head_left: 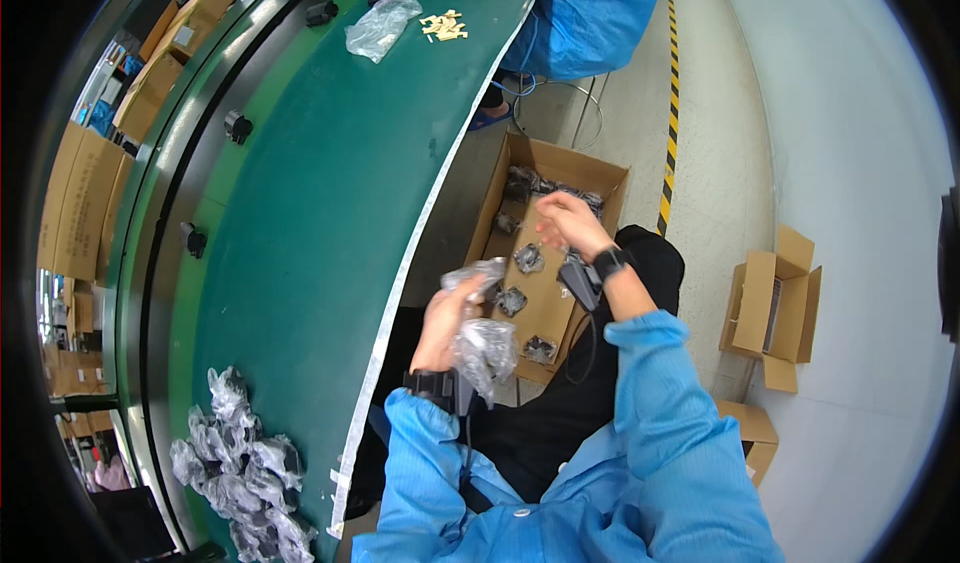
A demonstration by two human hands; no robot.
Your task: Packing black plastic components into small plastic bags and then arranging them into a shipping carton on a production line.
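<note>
My left hand (440,321) is closed on crumpled clear plastic bags (487,355), at the near-left side of an open cardboard box (568,151). Whether there is a part inside these bags, I cannot make out. Over the box, to the right, my right hand (572,225) has loosely curled fingers, slightly apart, with nothing visible in them. Several bagged dark parts (511,301) lie on the cardboard in the box, and more are bunched at its far end. Each wrist carries a black strapped device with a cable.
A pile of bagged dark parts (240,468) lies at the near end of the green-topped bench (320,233). Black parts (237,126) stand along its far side, near a plastic bag (384,29) and small beige pieces (444,27). An open carton (770,308) sits by the right wall.
</note>
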